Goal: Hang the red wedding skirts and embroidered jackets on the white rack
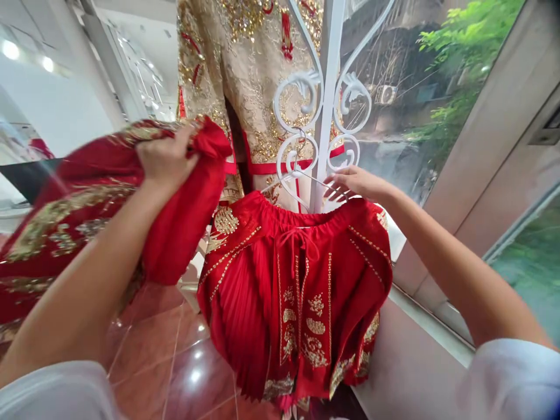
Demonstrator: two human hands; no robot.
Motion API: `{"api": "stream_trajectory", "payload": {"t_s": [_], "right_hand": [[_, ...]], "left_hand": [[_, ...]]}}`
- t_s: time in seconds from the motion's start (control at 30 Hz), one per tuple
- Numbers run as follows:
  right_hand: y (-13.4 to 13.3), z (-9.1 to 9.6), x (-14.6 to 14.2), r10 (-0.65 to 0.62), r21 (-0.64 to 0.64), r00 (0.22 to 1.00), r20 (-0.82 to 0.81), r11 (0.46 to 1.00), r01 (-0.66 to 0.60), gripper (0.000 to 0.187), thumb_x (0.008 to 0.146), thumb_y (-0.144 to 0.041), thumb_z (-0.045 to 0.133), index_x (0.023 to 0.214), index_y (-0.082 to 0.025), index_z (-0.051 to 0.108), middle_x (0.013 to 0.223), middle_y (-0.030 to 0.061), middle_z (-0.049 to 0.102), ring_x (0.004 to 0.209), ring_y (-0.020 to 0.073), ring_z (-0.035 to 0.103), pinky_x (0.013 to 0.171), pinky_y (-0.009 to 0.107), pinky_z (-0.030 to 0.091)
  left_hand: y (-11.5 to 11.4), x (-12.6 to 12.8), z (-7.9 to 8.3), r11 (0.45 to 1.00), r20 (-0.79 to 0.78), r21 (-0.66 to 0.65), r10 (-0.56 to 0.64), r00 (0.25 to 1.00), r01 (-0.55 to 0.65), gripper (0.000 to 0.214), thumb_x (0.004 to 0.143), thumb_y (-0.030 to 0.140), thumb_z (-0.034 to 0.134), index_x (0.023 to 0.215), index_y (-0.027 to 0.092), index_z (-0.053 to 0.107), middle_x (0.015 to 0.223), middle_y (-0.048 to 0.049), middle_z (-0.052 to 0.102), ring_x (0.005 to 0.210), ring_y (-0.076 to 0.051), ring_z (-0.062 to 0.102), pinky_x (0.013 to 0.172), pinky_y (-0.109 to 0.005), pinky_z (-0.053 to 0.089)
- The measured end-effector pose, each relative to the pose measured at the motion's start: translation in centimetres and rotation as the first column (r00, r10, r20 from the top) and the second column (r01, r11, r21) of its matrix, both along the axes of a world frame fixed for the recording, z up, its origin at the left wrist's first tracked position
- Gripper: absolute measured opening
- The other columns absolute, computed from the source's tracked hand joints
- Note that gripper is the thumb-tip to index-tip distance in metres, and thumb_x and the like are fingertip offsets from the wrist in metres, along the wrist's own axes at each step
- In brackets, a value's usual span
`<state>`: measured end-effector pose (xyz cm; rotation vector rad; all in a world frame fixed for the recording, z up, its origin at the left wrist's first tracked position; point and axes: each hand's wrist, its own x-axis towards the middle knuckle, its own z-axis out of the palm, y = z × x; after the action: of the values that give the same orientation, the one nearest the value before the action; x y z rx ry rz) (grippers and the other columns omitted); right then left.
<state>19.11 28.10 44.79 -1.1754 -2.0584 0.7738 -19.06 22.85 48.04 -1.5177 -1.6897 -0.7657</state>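
My left hand (168, 154) is closed around a bunched red garment (184, 233) with gold and silver embroidery, lifted off to the left. Its exact cut cannot be made out. A red pleated skirt (258, 286) with gold beading, a gathered waistband and a tied bow hangs in front of me. Its wire hanger (301, 170) hooks onto the scrollwork of a white metal stand (328, 116). At the hanger's right arm, just above the waistband, is my right hand (356, 184), fingers stretched out and apart. Whether they touch the wire is unclear.
Behind the stand hangs a cream gown (258, 87) with gold embroidery and red trim. A large window (385, 134) lies to the right, above a low ledge (406, 361). Glossy reddish floor tiles (175, 344) spread below.
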Motion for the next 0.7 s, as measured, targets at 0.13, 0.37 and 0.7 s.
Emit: {"api": "stream_trajectory", "payload": {"t_s": [0.13,0.37,0.7], "right_hand": [[2.4,0.8,0.0,0.189,-0.071,0.975,0.115,0.981,-0.182,0.014,0.076,-0.023,0.065,0.081,-0.011,0.067,0.074,0.0045,0.069,0.072,0.0115,0.065,0.072,0.028,0.052],[6.0,0.3,-1.4,0.454,-0.187,0.881,0.131,0.884,-0.428,0.042,0.061,-0.024,0.077,0.098,-0.009,0.063,0.093,0.008,0.07,0.084,0.0114,0.065,0.075,0.024,0.051],[2.6,-1.5,-5.5,0.601,-0.491,0.798,0.025,0.703,-0.514,0.093,0.071,-0.039,0.071,0.143,-0.015,0.019,0.115,0.0141,0.06,0.093,0.0175,0.064,0.076,0.027,0.054]], "left_hand": [[2.9,3.8,-1.9,0.991,-0.004,-0.119,-0.059,0.998,0.058,0.054,0.086,0.044,0.037,0.124,0.008,0.049,0.096,-0.0055,0.062,0.103,-0.026,0.057,0.089,-0.042,0.038],[6.2,5.6,-2.8,0.647,0.294,-0.571,-0.414,0.862,0.505,0.015,0.065,0.022,0.054,0.07,0.009,0.059,0.071,-0.0008,0.06,0.074,-0.019,0.06,0.072,-0.028,0.045],[11.3,10.5,-6.5,-0.07,0.668,-0.664,-0.503,0.549,0.745,0.027,0.059,0.028,0.067,0.078,0.008,0.065,0.086,-0.0051,0.071,0.078,-0.017,0.058,0.079,-0.031,0.048]]}}
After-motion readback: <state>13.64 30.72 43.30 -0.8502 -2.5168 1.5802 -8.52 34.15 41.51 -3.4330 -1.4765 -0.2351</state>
